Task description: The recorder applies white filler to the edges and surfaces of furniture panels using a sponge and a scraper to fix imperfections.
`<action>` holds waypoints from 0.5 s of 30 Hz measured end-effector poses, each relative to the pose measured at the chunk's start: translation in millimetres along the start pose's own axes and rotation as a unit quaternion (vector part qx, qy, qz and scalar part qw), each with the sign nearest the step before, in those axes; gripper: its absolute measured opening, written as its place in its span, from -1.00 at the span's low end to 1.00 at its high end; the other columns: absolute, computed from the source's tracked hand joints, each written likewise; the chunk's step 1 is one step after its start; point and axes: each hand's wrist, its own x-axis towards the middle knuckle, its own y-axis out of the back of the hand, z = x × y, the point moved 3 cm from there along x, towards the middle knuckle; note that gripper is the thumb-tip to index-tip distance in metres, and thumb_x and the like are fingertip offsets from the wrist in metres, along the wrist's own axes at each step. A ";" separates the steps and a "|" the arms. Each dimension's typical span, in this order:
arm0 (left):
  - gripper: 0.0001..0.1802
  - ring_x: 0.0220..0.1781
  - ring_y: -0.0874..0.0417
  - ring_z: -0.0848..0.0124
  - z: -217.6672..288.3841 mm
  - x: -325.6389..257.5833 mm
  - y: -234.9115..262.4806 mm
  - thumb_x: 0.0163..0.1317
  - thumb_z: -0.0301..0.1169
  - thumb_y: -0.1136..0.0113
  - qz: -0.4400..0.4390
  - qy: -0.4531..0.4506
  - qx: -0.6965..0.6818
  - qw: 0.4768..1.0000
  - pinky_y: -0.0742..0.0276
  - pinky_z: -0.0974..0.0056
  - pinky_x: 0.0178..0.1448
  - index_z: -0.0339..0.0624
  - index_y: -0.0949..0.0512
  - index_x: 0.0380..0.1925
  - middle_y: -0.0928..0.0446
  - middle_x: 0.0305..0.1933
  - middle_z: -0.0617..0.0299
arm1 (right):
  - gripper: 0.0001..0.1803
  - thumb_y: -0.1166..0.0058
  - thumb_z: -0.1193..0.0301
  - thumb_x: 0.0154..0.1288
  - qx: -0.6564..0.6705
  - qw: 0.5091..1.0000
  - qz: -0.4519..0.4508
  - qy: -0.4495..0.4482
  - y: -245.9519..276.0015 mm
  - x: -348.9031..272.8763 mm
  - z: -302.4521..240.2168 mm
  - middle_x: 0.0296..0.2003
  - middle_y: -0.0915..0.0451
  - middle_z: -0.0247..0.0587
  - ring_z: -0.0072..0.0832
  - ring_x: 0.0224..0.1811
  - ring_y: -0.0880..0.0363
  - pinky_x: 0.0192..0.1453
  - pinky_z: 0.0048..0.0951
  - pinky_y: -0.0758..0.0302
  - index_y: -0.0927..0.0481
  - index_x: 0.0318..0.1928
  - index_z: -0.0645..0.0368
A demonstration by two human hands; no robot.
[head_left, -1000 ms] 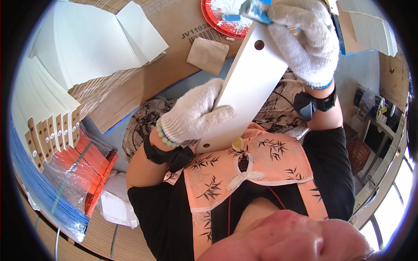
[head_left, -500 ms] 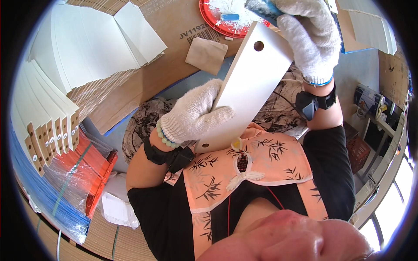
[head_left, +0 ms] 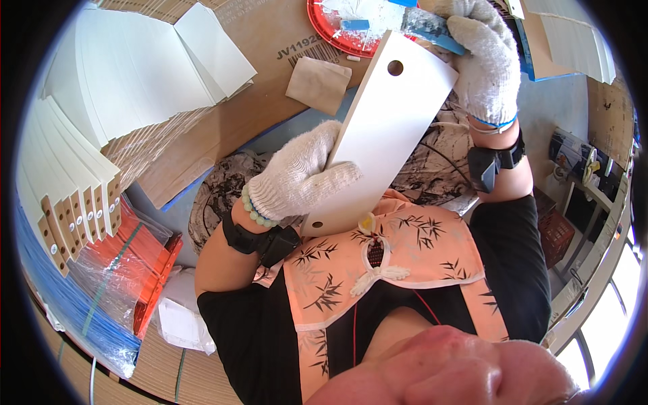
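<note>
My left hand (head_left: 293, 172), in a white knitted glove, grips the left edge of a long white board (head_left: 388, 128), its thumb lying over the face. The board slants from my apron up toward the upper right, with a hole near each end. My right hand (head_left: 487, 64), gloved too, is closed on a blue scraper (head_left: 435, 32) smeared with white, held just beyond the board's far right corner. Beyond the board's far end lies a red round lid (head_left: 322, 35) bearing white paste and a small blue piece (head_left: 355, 25). The scraper's tip is over the lid.
A brown square of paper (head_left: 317, 84) lies on the cardboard (head_left: 253, 91) left of the board. White panels (head_left: 128, 67) are stacked at far left, above more drilled panels (head_left: 74, 182). Blue and red wrapped strips (head_left: 118, 270) stand below these. A red crate (head_left: 555, 236) is at right.
My right hand has turned and shifted slightly, bringing the scraper down and right beside the board's far end. The left hand and board have barely moved.
</note>
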 end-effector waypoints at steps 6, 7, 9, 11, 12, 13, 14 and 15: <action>-0.28 0.19 -0.53 0.42 6.4 -1.9 -3.9 0.37 -0.18 -0.25 0.011 0.005 -0.014 1.000 -0.48 0.24 0.29 -0.40 -0.28 0.38 -0.55 0.20 0.10 | -0.94 -0.12 0.54 0.21 -0.053 0.996 -0.025 0.061 3.1 0.4 1.2 -0.31 -0.56 -0.39 -0.64 -0.32 -0.46 -0.20 -0.58 -0.41 -0.57 -0.28 0.18; -0.28 0.19 -0.53 0.42 7.9 -2.6 -5.0 0.37 -0.18 -0.25 0.009 0.005 -0.013 1.000 -0.48 0.24 0.29 -0.40 -0.28 0.38 -0.55 0.20 0.10 | -0.95 -0.12 0.55 0.23 -0.092 0.991 -0.030 0.089 5.8 0.3 0.7 -0.30 -0.57 -0.39 -0.64 -0.33 -0.45 -0.22 -0.59 -0.40 -0.57 -0.28 0.17; -0.28 0.20 -0.52 0.43 10.3 -5.2 -6.3 0.38 -0.19 -0.25 0.024 0.010 -0.001 1.000 -0.48 0.24 0.30 -0.40 -0.27 0.39 -0.53 0.21 0.10 | -0.95 -0.13 0.56 0.25 -0.091 0.993 -0.032 0.065 4.4 -2.3 -3.9 -0.30 -0.57 -0.39 -0.65 -0.33 -0.46 -0.23 -0.61 -0.40 -0.57 -0.27 0.17; -0.29 0.20 -0.52 0.43 6.4 -4.8 -6.6 0.40 -0.20 -0.25 0.010 -0.001 -0.027 1.000 -0.47 0.24 0.31 -0.39 -0.27 0.39 -0.53 0.21 0.11 | -0.94 -0.14 0.58 0.27 -0.089 0.995 -0.036 0.040 -1.9 -5.8 -13.6 -0.30 -0.57 -0.39 -0.66 -0.33 -0.46 -0.24 -0.62 -0.40 -0.57 -0.26 0.17; -0.30 0.21 -0.51 0.44 5.6 -4.5 -7.5 0.41 -0.21 -0.24 -0.003 -0.013 -0.053 0.999 -0.46 0.23 0.32 -0.37 -0.27 0.40 -0.52 0.22 0.12 | -0.94 -0.14 0.59 0.30 -0.040 0.998 -0.038 0.015 -7.2 -8.0 -21.0 -0.30 -0.57 -0.40 -0.67 -0.33 -0.47 -0.24 -0.63 -0.41 -0.57 -0.25 0.17; -0.30 0.21 -0.51 0.44 5.9 -4.9 -8.2 0.41 -0.21 -0.24 -0.003 -0.013 -0.053 0.999 -0.46 0.23 0.32 -0.37 -0.27 0.40 -0.52 0.22 0.12 | -0.94 -0.14 0.59 0.31 -0.016 0.999 -0.039 0.002 -7.0 -7.5 -20.4 -0.30 -0.58 -0.40 -0.67 -0.33 -0.47 -0.24 -0.63 -0.41 -0.58 -0.24 0.17; -0.31 0.22 -0.51 0.43 6.4 -5.9 -9.3 0.42 -0.23 -0.23 -0.003 -0.010 -0.065 0.998 -0.44 0.23 0.34 -0.36 -0.26 0.42 -0.52 0.23 0.13 | -0.93 -0.14 0.60 0.32 0.009 0.999 -0.040 -0.011 -6.9 -7.3 -19.6 -0.30 -0.58 -0.40 -0.68 -0.33 -0.48 -0.24 -0.64 -0.42 -0.58 -0.23 0.17; -0.31 0.23 -0.50 0.43 7.1 -5.7 -10.0 0.44 -0.24 -0.21 -0.006 -0.007 -0.076 0.997 -0.43 0.22 0.35 -0.35 -0.25 0.43 -0.52 0.25 0.13 | -0.93 -0.15 0.60 0.33 0.008 1.000 -0.024 0.005 0.1 -3.5 -12.9 -0.29 -0.58 -0.40 -0.68 -0.33 -0.49 -0.25 -0.63 -0.43 -0.58 -0.22 0.17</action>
